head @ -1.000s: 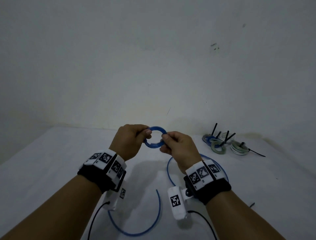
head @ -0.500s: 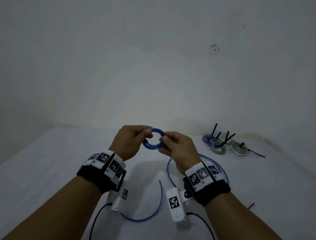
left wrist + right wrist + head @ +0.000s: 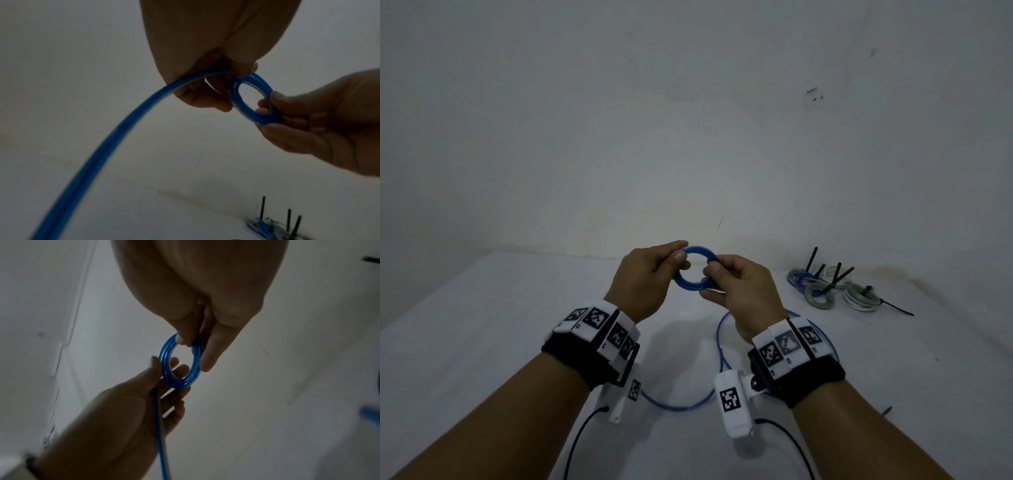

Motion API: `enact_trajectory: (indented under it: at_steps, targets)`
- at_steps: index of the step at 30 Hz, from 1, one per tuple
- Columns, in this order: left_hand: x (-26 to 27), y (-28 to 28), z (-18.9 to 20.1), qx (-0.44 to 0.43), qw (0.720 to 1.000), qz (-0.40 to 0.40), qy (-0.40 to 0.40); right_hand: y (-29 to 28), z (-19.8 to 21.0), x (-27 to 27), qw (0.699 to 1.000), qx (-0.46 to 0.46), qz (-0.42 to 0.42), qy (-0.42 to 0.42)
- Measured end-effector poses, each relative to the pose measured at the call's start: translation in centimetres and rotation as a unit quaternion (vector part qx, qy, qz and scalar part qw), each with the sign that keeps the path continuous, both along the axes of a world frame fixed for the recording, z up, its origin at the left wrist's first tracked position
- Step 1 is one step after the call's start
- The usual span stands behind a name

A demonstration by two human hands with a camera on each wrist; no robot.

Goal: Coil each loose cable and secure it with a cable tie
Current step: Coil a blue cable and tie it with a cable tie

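Note:
A blue cable is wound into a small coil (image 3: 690, 285) held in the air between both hands. My left hand (image 3: 677, 262) pinches the coil's left top with thumb and fingers. My right hand (image 3: 713, 275) pinches its right side. The coil (image 3: 249, 101) shows several turns in the wrist views (image 3: 180, 363). The loose blue tail (image 3: 98, 146) runs down out of the left hand and lies curved on the white table (image 3: 465, 329), partly hidden behind my wrists (image 3: 681, 405).
Several finished coils (image 3: 825, 291), blue, grey and white, lie at the table's back right with black cable ties (image 3: 837, 274) sticking up. One tie tail (image 3: 897, 308) lies flat beside them. A white wall stands close behind the table.
The loose tail on the table has shortened and drawn in toward my hands. Both hands stay at the coil, shifted slightly upward in the view.

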State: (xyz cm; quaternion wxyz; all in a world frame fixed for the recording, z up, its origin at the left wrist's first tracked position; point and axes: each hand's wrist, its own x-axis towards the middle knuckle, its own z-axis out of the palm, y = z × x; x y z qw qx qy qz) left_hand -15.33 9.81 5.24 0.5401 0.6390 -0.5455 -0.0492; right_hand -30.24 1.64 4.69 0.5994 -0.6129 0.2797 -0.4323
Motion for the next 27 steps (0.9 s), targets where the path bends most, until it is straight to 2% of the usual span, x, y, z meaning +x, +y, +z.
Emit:
enact_trajectory:
  at_steps: [3,5,7,9,11,13,16,18,20,22,25,27]
  targets:
    - [0.0,0.2,-0.2,-0.007,0.996,-0.014,0.082,0.3,-0.6,-0.1,0.997,0.066,0.030,-0.035]
    - [0.3,0.4,-0.2,0.016,0.996,-0.023,0.083,0.1,-0.8,-0.3,0.997,0.060,0.044,-0.008]
    - [0.7,0.6,-0.1,0.039,0.998,-0.030,0.046,-0.3,-0.8,-0.5,0.997,0.001,0.039,0.066]
    - [0.8,0.8,0.2,0.061,0.998,-0.026,-0.013,-0.6,-0.5,-0.6,0.983,-0.102,0.023,0.148]
    - [0.8,0.8,0.5,0.080,0.995,-0.032,-0.047,-0.7,-0.1,-0.9,0.969,-0.166,0.023,0.179]
    - [0.7,0.7,0.6,0.083,0.994,-0.043,-0.048,-0.8,0.3,-1.1,0.966,-0.180,0.027,0.186]
    - [0.5,0.6,0.4,0.054,0.997,-0.025,-0.055,-1.0,0.5,-1.3,0.981,-0.122,0.025,0.151]
    - [0.5,0.5,-0.2,0.020,0.999,0.004,-0.047,-0.9,0.4,-1.2,0.997,-0.016,0.017,0.069]
    - [0.3,0.4,-0.8,0.009,1.000,0.016,-0.023,-0.6,0.3,-1.0,0.996,0.091,0.011,-0.021]
    - [0.0,0.2,-1.2,0.012,1.000,0.005,0.014,-0.2,-0.1,-0.6,0.986,0.151,0.014,-0.065]
    - [-0.1,0.0,-0.9,0.025,0.999,0.004,0.020,0.1,-1.1,-0.2,0.983,0.171,0.030,-0.057]
    - [0.4,0.0,-0.6,0.054,0.997,0.031,-0.050,-0.1,-1.5,-0.3,0.995,0.089,0.024,0.021]
